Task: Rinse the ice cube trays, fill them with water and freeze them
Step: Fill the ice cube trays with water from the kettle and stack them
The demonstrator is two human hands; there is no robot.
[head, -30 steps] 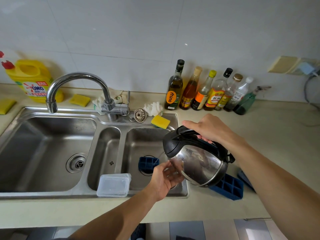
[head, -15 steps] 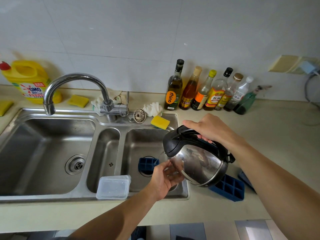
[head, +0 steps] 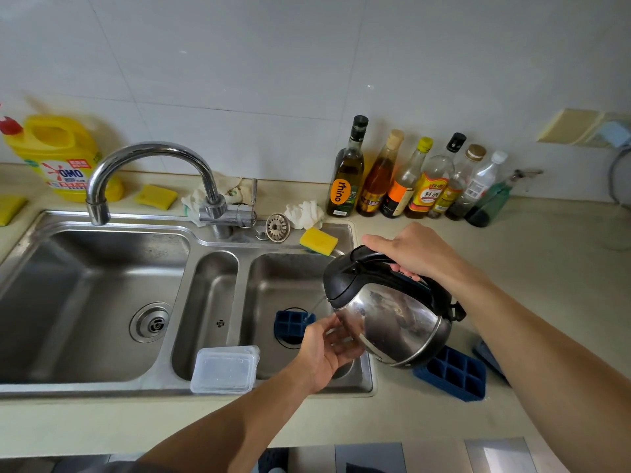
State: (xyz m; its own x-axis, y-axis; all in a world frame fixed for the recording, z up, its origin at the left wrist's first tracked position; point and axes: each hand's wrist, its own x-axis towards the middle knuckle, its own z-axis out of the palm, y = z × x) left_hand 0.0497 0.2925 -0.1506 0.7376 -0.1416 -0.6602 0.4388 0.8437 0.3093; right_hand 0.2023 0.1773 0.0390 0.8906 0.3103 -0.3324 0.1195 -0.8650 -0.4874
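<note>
Your right hand (head: 420, 254) is grasping the kettle (head: 386, 322), tipping it toward 9 o'clock over the ice tray (head: 290, 324); your left hand (head: 327, 349) is curling beside it, grasp unclear.

Stood walled off just right of the left hand (head: 324, 351) by the tilted kettle (head: 392, 319). Met a blue tray (head: 289, 325) just beyond the fingertips (head: 327, 325) and a clear box (head: 223, 368) beside the wrist. Lay open farther left, over the wide basin (head: 85, 302).
</note>
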